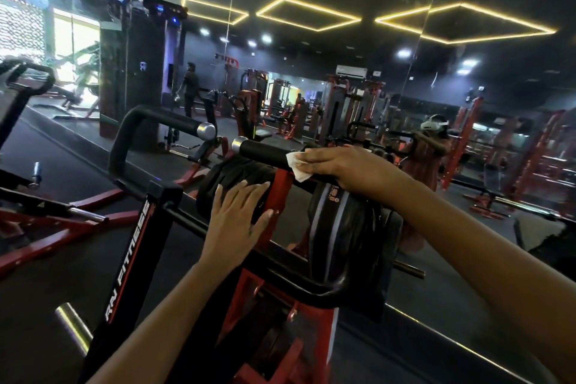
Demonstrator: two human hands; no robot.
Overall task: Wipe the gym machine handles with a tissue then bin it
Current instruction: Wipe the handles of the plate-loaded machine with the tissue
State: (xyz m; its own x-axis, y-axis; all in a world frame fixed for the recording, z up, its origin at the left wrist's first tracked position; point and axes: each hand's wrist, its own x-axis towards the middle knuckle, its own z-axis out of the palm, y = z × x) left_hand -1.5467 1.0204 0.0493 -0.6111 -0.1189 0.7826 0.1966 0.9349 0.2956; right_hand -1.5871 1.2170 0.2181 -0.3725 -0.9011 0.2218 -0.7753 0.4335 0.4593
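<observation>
A black padded machine handle (pixel 263 151) with a chrome end cap runs across the middle of the view. My right hand (pixel 346 167) grips this handle with a white tissue (pixel 296 165) pressed under its fingers, the tissue sticking out to the left and below. A second black handle (pixel 162 120), also chrome-capped, curves up to the left. My left hand (pixel 238 217) lies flat with straight fingers on a black weight plate (pixel 230 178) below the handles. It holds nothing.
The red and black machine frame (pixel 124 274) marked RN FITNESS stands in front of me, with more weight plates (pixel 346 227) on the right. A large wall mirror (pixel 311 72) behind reflects other machines and a standing person (pixel 191 87). No bin is in view.
</observation>
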